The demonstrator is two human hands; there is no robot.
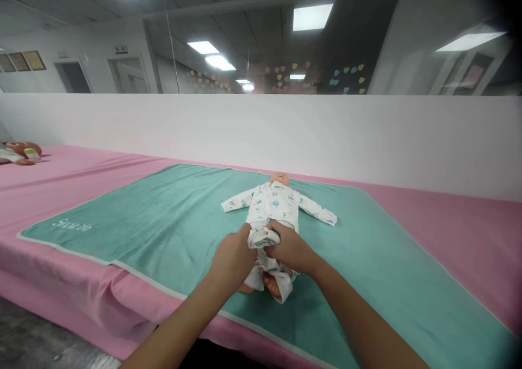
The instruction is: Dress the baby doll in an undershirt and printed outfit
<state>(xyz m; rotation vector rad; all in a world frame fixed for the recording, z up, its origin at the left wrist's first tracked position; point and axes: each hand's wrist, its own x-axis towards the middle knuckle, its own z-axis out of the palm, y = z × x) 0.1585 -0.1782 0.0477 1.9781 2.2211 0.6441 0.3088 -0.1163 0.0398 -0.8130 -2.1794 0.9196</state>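
Observation:
A baby doll lies on its back on a green towel, its head toward the wall. It wears a white printed baby shirt with both sleeves spread out sideways. Over the doll's lower body, my left hand and my right hand grip opposite sides of bunched white printed baby pants. Both hands have their fingers closed around the cloth. Below them the pant legs hang around the doll's legs, and one foot shows at an opening.
The towel is spread over a pink-covered table whose front edge is close to me. A second doll lies at the far left. Behind the table stands a white low wall with glass above it.

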